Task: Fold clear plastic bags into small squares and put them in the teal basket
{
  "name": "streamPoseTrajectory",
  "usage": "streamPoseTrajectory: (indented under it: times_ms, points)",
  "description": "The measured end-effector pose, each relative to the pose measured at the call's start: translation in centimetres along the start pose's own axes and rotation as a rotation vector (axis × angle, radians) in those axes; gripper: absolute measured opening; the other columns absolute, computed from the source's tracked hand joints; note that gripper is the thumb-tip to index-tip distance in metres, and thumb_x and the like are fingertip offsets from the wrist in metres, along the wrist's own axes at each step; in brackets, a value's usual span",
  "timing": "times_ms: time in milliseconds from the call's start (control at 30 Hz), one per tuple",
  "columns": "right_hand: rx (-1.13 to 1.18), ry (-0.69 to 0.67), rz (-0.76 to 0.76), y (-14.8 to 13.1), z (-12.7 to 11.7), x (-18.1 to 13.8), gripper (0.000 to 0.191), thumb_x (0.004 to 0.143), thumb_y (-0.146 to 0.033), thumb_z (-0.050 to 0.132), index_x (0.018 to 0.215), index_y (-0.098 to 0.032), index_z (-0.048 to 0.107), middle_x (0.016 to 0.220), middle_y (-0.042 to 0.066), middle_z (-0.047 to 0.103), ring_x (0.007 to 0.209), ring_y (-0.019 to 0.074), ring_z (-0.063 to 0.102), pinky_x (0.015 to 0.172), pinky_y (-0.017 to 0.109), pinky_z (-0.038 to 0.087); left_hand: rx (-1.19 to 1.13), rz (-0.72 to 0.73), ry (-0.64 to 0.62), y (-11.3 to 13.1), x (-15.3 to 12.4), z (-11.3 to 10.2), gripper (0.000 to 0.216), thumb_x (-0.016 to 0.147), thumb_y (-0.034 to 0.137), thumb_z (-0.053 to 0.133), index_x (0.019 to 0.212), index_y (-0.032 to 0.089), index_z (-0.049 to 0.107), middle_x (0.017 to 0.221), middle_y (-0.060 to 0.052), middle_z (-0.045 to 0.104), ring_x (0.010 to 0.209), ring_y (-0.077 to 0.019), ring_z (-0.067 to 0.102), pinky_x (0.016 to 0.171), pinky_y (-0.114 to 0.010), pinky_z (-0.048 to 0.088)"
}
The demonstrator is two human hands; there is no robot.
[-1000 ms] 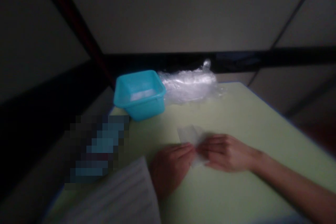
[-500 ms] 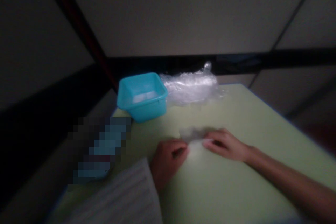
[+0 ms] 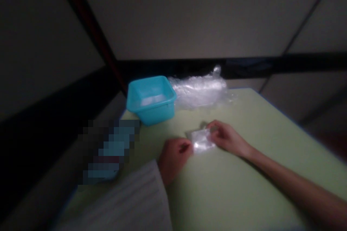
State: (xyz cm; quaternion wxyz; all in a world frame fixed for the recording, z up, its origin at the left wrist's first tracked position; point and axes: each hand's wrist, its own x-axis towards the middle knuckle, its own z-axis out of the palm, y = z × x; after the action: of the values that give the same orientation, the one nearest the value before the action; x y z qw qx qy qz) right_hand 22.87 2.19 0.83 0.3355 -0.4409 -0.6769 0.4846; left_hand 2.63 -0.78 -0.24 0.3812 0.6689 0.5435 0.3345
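Note:
A small clear plastic bag (image 3: pixel 202 141), shiny and roughly rectangular, is held between my two hands just over the table. My left hand (image 3: pixel 176 155) pinches its left edge, fingers curled. At the other side my right hand (image 3: pixel 223 138) grips the right edge between thumb and fingers. The picture is dim and blurred, so whether anything lies inside the bag cannot be made out.
A turquoise plastic basket (image 3: pixel 158 112) with whitish items inside stands at the back left. Beside it lies a crumpled heap of clear plastic (image 3: pixel 202 92). A pixelated bluish object (image 3: pixel 116 148) is at the left edge of the yellow-green table (image 3: pixel 230 187).
The small bag has tilted and now shows its shiny flat face. My right hand has risen slightly along its right edge. The view has shifted a little.

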Motion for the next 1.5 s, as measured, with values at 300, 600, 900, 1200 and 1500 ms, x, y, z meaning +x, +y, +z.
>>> streamPoseTrajectory:
  times_ms: [300,600,900,1200,1500]
  points:
    - [-0.242,0.301,-0.228,-0.3,0.3,-0.9,0.011,0.083,-0.024,0.050,0.091,-0.017,0.050,0.073,0.002,0.060,0.057,0.0112,0.053,0.049,0.022,0.041,-0.181,-0.181,0.008,0.9,0.6,-0.1,0.008,0.066,0.019,0.054,0.061,0.014,0.058,0.054,-0.001,0.063,0.052,-0.0152,0.064,0.039,-0.018,0.044]
    - [-0.763,0.037,-0.522,-1.5,1.9,-2.8,0.032,0.091,-0.028,0.042,0.117,-0.012,0.049,0.113,0.014,0.061,0.102,0.0222,0.058,0.086,0.038,0.047,-0.217,-0.215,0.024,1.1,0.8,-0.2,0.005,0.064,0.015,0.053,0.060,0.016,0.049,0.049,0.003,0.057,0.050,-0.0155,0.065,0.038,-0.018,0.046]
    - [-1.020,-0.197,-0.465,0.0,2.0,-2.7,0.076,0.090,-0.056,0.034,0.145,-0.008,0.013,0.147,0.019,0.022,0.138,0.0243,0.017,0.111,0.048,0.017,-0.216,-0.208,0.032,1.3,0.8,-0.1,0.005,0.065,0.015,0.054,0.061,0.015,0.051,0.052,0.004,0.056,0.050,-0.0147,0.065,0.039,-0.018,0.046]
    - [-1.033,-0.184,-0.458,0.0,1.9,-2.6,0.076,0.090,-0.057,0.033,0.145,-0.009,0.015,0.148,0.018,0.023,0.138,0.0238,0.017,0.111,0.047,0.017,-0.012,0.046,0.141,0.6,0.3,-0.1,0.008,0.073,0.019,0.051,0.080,0.015,0.053,0.071,0.001,0.056,0.048,-0.0100,0.057,0.042,-0.020,0.046]
    - [-1.059,-0.154,-0.463,0.0,2.0,-2.5,0.075,0.089,-0.057,0.035,0.144,-0.007,0.020,0.147,0.020,0.025,0.138,0.0248,0.018,0.111,0.047,0.019,0.724,0.593,-0.033,1.1,-2.5,0.8,0.055,0.089,0.037,0.042,0.133,0.004,0.038,0.142,-0.018,0.036,0.133,-0.0274,0.030,0.109,-0.043,0.027]
